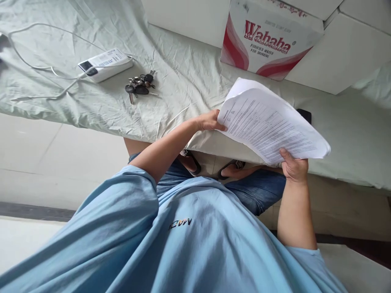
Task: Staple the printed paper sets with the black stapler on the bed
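Observation:
A stack of printed papers (269, 126) is held up over the cloth-covered surface, its text side facing me and its far edge curling. My left hand (209, 121) grips the left edge of the papers, thumb on top and the other fingers mostly hidden. At the near right corner my right hand (293, 165) pinches the papers, with its thumb over the print and its fingers underneath. Part of a black phone-like object (304, 116) shows on the cloth behind the right side of the papers.
Pale green cloth (189, 77) covers the surface. At left lie a bunch of keys (141, 86), a white box (106, 64) and a white cable (58, 77). A Wahaha water carton (269, 40) stands at the back among plain white boxes (339, 53).

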The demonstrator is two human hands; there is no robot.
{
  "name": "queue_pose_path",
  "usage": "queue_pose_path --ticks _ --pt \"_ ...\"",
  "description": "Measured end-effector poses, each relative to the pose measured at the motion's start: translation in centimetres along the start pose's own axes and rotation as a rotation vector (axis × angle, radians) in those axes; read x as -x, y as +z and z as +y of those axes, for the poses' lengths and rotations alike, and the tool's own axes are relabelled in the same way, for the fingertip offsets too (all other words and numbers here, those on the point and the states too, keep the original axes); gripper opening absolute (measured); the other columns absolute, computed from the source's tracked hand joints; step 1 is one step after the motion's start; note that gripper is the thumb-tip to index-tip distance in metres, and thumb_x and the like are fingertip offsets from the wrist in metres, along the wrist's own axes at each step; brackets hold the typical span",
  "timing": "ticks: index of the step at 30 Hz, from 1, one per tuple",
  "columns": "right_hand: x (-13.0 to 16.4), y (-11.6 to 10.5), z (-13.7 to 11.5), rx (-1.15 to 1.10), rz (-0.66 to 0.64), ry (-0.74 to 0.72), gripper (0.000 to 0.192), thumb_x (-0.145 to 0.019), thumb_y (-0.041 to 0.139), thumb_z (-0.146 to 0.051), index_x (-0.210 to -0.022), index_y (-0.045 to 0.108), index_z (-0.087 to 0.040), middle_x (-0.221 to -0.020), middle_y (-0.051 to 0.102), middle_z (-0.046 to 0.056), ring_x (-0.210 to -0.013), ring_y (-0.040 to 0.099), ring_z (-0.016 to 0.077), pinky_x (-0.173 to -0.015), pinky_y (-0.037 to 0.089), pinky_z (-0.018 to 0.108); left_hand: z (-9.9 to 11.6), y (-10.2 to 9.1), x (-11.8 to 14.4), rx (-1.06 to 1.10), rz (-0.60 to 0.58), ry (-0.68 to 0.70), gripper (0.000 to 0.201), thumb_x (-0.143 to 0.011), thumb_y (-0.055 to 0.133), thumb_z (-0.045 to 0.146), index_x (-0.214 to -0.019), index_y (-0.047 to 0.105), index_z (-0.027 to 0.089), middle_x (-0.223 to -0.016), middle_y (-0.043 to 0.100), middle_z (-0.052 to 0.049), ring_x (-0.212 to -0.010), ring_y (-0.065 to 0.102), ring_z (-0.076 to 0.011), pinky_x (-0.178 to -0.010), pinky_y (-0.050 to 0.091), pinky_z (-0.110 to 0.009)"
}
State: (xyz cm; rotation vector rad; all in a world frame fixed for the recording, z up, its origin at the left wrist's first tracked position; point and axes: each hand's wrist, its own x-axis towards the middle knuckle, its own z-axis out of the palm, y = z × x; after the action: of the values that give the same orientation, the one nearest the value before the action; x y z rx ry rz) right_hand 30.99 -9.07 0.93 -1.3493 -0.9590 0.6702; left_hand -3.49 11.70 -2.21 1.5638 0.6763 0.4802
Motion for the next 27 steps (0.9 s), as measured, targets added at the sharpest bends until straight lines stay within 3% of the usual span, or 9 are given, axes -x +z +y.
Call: queue_pose_path --ticks 6,10,12,14,17,19,22,24,27 --pt "0.1 0.8 0.9 -0.006 0.032 -0.015 0.083 -0.068 0.111 -0.066 -0.139 0.084 -0.031 -0.153 0.084 0.006 -0.157 0.072 0.0352 -0.147 0.044 0.065 0.6 1.0 0.1 -0.056 0.011 0.016 0.063 -0.089 0.093 0.060 -0.137 0.082 0.021 -0.145 0.086 -0.015 -0.143 0.077 -0.0367 -0.127 0.060 -0.050" --pt "0.7 -0.4 1.0 0.042 0.060 -0.021 0.065 -0.070 0.111 -0.063 -0.119 0.088 -0.027 -0.130 0.090 0.006 -0.145 0.079 0.0345 -0.143 0.050 0.063 0.9 1.1 1.1 -0.128 0.036 0.042 0.066 -0.097 0.083 0.071 -0.136 0.081 0.018 -0.145 0.086 -0.018 -0.139 0.076 -0.0382 -0.126 0.061 -0.050" --pt "0.8 -1.6 1.1 0.063 0.085 0.008 0.055 -0.069 0.112 -0.061 -0.104 0.087 -0.025 -0.111 0.091 0.005 -0.130 0.083 0.0331 -0.133 0.059 0.060 1.2 1.0 1.7 -0.169 0.039 0.035 0.064 -0.101 0.076 0.072 -0.132 0.081 0.016 -0.140 0.086 -0.018 -0.131 0.078 -0.0374 -0.122 0.062 -0.051" --pt "0.8 -2.9 1.1 0.070 0.074 0.101 0.053 -0.064 0.114 -0.059 -0.092 0.085 -0.025 -0.095 0.087 0.002 -0.105 0.084 0.0285 -0.113 0.069 0.054 1.7 0.6 2.4 -0.199 0.047 0.015 0.060 -0.104 0.073 0.071 -0.126 0.082 0.016 -0.133 0.087 -0.017 -0.125 0.079 -0.0362 -0.118 0.064 -0.051" --pt "0.1 -4.5 1.0 0.116 0.066 0.262 0.058 -0.056 0.116 -0.060 -0.089 0.083 -0.024 -0.083 0.081 0.000 -0.078 0.074 0.0209 -0.088 0.070 0.045 2.5 0.1 3.3 -0.202 0.053 0.005 0.055 -0.103 0.075 0.067 -0.122 0.082 0.016 -0.125 0.088 -0.015 -0.120 0.079 -0.0336 -0.113 0.065 -0.047" --pt "-0.7 -5.2 0.4 0.154 0.136 0.224 0.064 -0.055 0.116 -0.061 -0.098 0.085 -0.024 -0.091 0.084 0.003 -0.084 0.075 0.0216 -0.094 0.070 0.048 3.2 -0.1 3.7 -0.198 0.012 -0.011 0.051 -0.101 0.077 0.065 -0.118 0.084 0.017 -0.120 0.088 -0.013 -0.115 0.080 -0.0314 -0.107 0.065 -0.042" --pt "-2.2 -5.4 -1.7 0.177 0.122 0.009 0.084 -0.053 0.119 -0.053 -0.126 0.085 -0.029 -0.131 0.087 0.011 -0.128 0.080 0.0305 -0.127 0.060 0.056 4.5 -0.1 3.7 -0.215 -0.114 -0.067 0.047 -0.098 0.079 0.062 -0.113 0.086 0.018 -0.115 0.089 -0.011 -0.106 0.080 -0.0294 -0.096 0.063 -0.038" --pt "-3.2 -5.1 -3.8 0.209 -0.060 -0.049 0.101 -0.054 0.121 -0.045 -0.146 0.080 -0.035 -0.156 0.081 0.012 -0.157 0.070 0.0342 -0.143 0.047 0.056 5.6 0.2 3.3 -0.252 -0.186 -0.104 0.043 -0.095 0.082 0.061 -0.104 0.087 0.019 -0.104 0.087 -0.009 -0.098 0.078 -0.0287 -0.090 0.060 -0.037" --pt "-4.7 -3.6 -7.1 0.311 -0.357 0.057 0.110 -0.053 0.123 -0.045 -0.154 0.078 -0.038 -0.149 0.086 0.009 -0.156 0.073 0.0360 -0.148 0.043 0.058 7.0 1.0 2.3 -0.334 -0.258 -0.125 0.043 -0.090 0.090 0.061 -0.078 0.080 0.021 -0.077 0.075 -0.005 -0.077 0.069 -0.0247 -0.078 0.051 -0.037"
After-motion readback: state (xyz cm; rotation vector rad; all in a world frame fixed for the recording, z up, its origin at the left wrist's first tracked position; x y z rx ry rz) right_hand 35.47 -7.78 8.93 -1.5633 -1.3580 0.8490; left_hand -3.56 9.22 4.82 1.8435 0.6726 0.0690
